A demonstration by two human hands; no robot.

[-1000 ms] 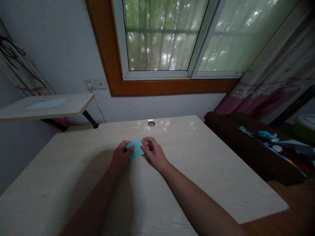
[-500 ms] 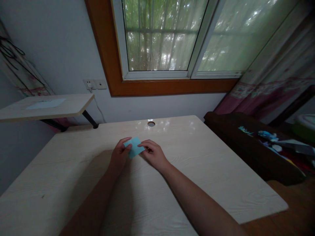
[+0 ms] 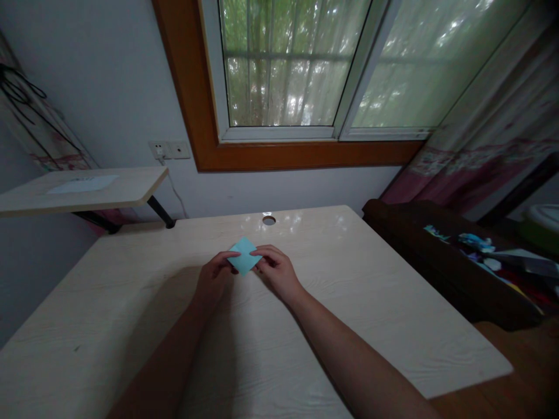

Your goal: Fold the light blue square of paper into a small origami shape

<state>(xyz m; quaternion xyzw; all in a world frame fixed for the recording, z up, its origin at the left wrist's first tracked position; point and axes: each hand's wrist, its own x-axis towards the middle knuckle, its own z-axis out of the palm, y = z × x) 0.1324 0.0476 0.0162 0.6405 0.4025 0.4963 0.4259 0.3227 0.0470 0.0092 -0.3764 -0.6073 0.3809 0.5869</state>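
A small light-blue folded paper is held just above the pale wooden desk, turned so one corner points away from me like a diamond. My left hand pinches its left corner with fingers curled. My right hand pinches its right corner, fingers closed on the edge. Both hands meet at the paper near the middle of the desk.
A cable hole lies in the desk near the far edge. A side shelf with a sheet of paper stands at the left. A dark wooden bed frame with colourful items borders the right. The window and a wall socket lie beyond.
The paper has been rotated from lying skewed to a diamond orientation and shifted slightly farther away; both hands regripped it at its side corners.
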